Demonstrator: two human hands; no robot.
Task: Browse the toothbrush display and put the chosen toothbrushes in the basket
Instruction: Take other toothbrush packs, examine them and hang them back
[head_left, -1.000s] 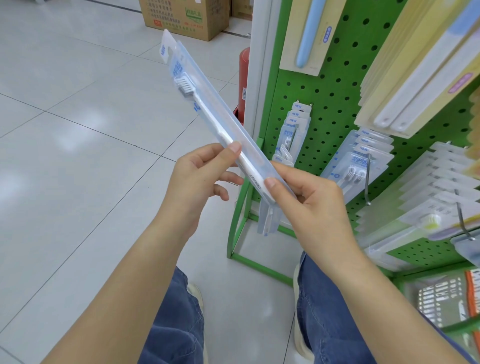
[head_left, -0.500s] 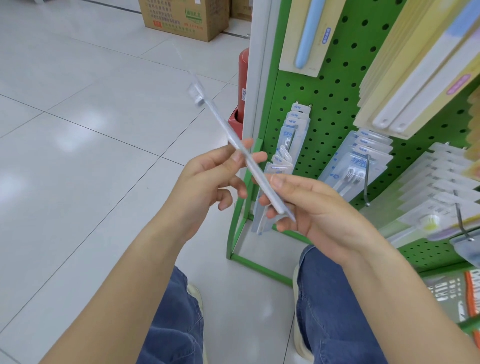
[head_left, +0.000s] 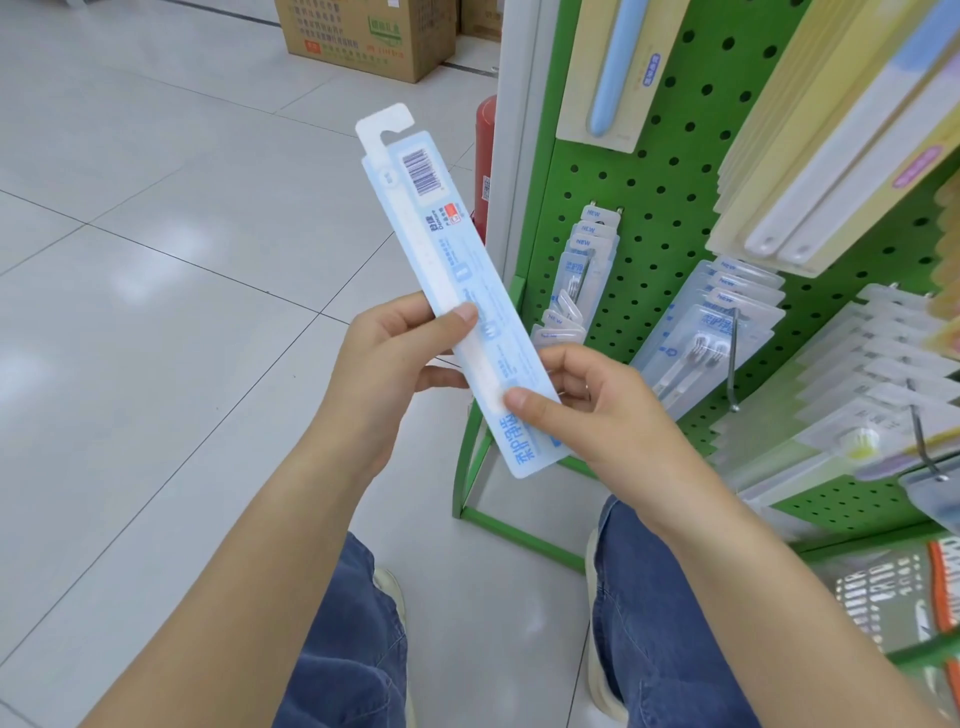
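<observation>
Left grip: your left hand (head_left: 387, 358) holds the toothbrush pack (head_left: 457, 296) near its middle, thumb on the printed side, fingers behind it.
Right grip: your right hand (head_left: 587, 410) pinches the low end of the same pack, thumb on top.
Where the pack is: it is up in the air in front of you, tilted, hang tab at the top, barcode side facing you. It touches nothing but your two hands.
Slip risk: the pack is thin, smooth plastic. If you let go with one hand too soon, it may swing or slide out and fall on the floor (head_left: 156, 312).
Bump risk: the green display rack (head_left: 670, 171) is just to your right. Its metal hooks (head_left: 732, 364) stick out, and more hanging packs (head_left: 587, 270) sit on them. If you swing the pack fast, you may knock those off.
Basket risk: the basket (head_left: 878, 592) is low on your right, partly hidden behind your arm. If you drop the pack without looking, it may hit the rim and miss.
</observation>
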